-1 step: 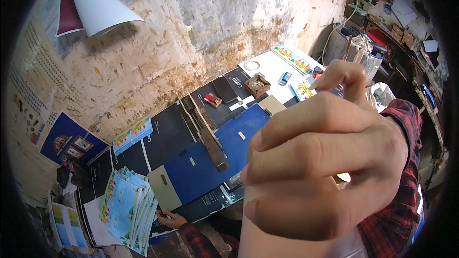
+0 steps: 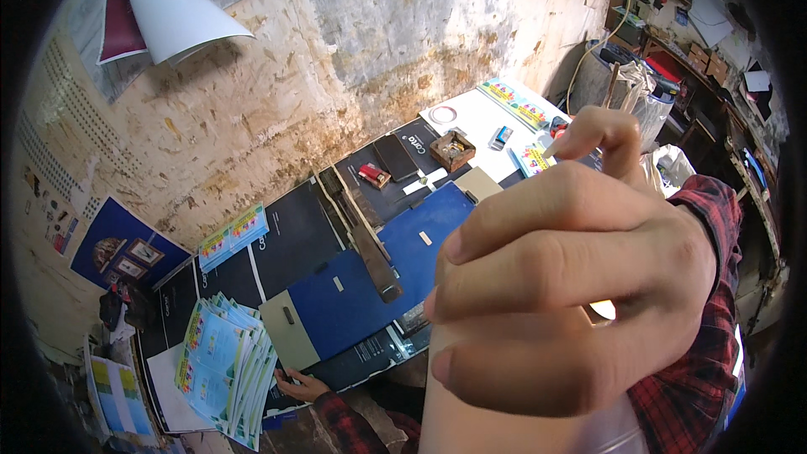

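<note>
Head view: blue panel [image 2: 336, 298] with beige ends, flat on black table covering [image 2: 294, 259], long axis slanting from lower left to upper right; dark wooden bar [image 2: 376, 267] laid across. Right hand [image 2: 588, 273] close to lens, fingers loosely curled, blocking sight of tabletop behind; grip, if any, impossible to tell. Left hand [image 2: 304, 388] at near edge, beside fanned paper sheets [image 2: 223, 357], grip unclear. Beyond: square wooden tray [image 2: 461, 161], rough stained wall [image 2: 395, 50].

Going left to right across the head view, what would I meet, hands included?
Blue poster → loose pile of booklets → left hand → small red box → right hand.
</note>
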Motion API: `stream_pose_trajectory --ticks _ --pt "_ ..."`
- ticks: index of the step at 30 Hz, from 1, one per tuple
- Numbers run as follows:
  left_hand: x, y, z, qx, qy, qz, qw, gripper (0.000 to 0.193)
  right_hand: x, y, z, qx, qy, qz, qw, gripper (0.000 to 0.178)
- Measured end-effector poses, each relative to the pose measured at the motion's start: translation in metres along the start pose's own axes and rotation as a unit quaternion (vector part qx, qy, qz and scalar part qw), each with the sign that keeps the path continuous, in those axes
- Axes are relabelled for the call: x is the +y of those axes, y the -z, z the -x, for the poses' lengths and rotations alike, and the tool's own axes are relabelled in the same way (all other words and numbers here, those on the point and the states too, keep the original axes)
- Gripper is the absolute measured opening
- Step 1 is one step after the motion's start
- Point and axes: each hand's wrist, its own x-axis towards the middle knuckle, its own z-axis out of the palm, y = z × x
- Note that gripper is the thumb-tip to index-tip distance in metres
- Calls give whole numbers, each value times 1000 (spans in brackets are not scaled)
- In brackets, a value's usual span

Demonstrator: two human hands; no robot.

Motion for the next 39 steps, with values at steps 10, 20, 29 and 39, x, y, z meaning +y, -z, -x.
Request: stream_pose_trajectory --ticks 10,20,29,39 --pt "-18 8 -6 10 3 -1 1000 43 22 23 11 -213 -49 -142 966 21" --pt "4 2 -1 -15 0 20 1000 44 33 19 31 -239 -90 -203 945 51" --pt "0 -7 2 -19 13 12 1000 45 42 19 42 -262 -132 -242 925 56" --pt "-2 -1 0 -22 26 21 999 47 46 19 29 -335 -82 -118 931 64"
